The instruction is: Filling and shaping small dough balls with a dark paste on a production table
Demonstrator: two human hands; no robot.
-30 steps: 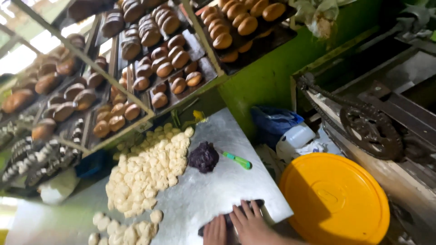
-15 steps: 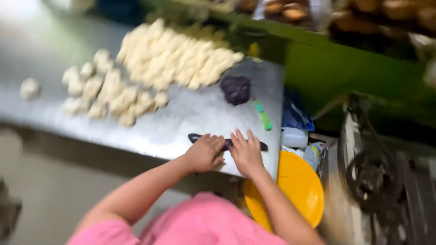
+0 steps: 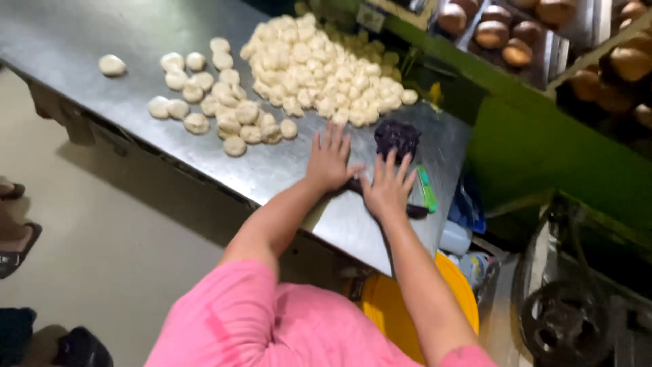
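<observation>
My left hand [image 3: 329,160] and my right hand [image 3: 388,187] lie flat, fingers spread, side by side on a thin dark purple roll of dough [image 3: 415,211] near the edge of the steel table [image 3: 88,41]. Most of the roll is hidden under my palms. A lump of the same dark purple dough [image 3: 397,138] sits just beyond my right fingertips. A green-handled tool [image 3: 426,189] lies right of my right hand. A big pile of white dough balls [image 3: 319,68] covers the table farther on, with several flatter pieces [image 3: 217,109] to its left.
Trays of browned buns [image 3: 502,34] stand behind a green frame [image 3: 536,143] at the upper right. A yellow round lid [image 3: 401,316] is below the table edge, a dark machine wheel [image 3: 564,323] at the lower right. Another person's sandalled foot [image 3: 13,238] is at the left.
The view has swung down and closer to the table. Both hands have stayed flat on the dark roll, with the left one now reaching a little farther forward.
</observation>
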